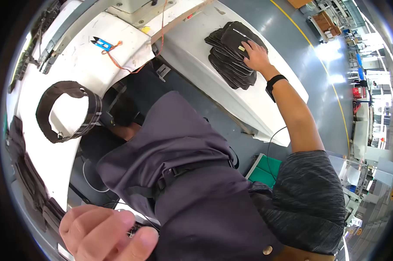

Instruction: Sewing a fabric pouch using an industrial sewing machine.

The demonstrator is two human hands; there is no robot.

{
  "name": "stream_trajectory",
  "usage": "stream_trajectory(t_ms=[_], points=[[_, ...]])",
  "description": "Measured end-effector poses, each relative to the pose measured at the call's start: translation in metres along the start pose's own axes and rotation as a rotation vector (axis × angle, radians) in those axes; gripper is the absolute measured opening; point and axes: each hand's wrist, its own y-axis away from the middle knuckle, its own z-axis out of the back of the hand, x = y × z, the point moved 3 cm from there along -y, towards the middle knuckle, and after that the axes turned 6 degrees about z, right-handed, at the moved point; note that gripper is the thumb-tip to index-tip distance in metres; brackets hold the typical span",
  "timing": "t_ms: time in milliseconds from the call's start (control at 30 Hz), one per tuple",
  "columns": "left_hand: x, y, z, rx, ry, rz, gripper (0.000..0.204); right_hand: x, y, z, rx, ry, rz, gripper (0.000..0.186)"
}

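Note:
My right hand (255,55) is stretched out to the far right, its fingers spread and resting on the top piece of a stack of black fabric pieces (231,71). The pieces lie fanned and overlapping, and a small pale yellow tag (241,48) shows by my fingertips. Close to the lower left edge, my left hand (107,235) is raised with loosely curled fingers. Its thumb stands apart from them, and I see nothing held. A dark fabric band (95,111), bent into a ring, stands on the white worktable (35,163) at the left.
Blue thread snips (101,43) tied to an orange cord (117,64) lie on the worktable near a machine (137,15). The stack rests on a white side table (266,102). Dark strips (31,178) line the left edge. A green bin (263,170) stands below.

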Motion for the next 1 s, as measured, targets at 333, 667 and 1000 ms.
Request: stream_trajectory(t_ms=[333, 667, 1000], points=[[-0.010, -0.027, -0.006, -0.125, 0.028, -0.038, 0.023, -0.023, -0.001, 0.021, -0.315, -0.178, -0.098, 0.036], [0.071, -0.057, -0.037, -0.161, 0.044, 0.132, 0.037, 0.169, 0.012, 0.221, 0.058, -1.158, 0.218, 0.023], [0.150, 0.014, -0.026, -0.064, 0.379, 0.618, 0.010, 0.373, -0.041, 0.278, 0.666, -1.373, 0.715, 0.023]])
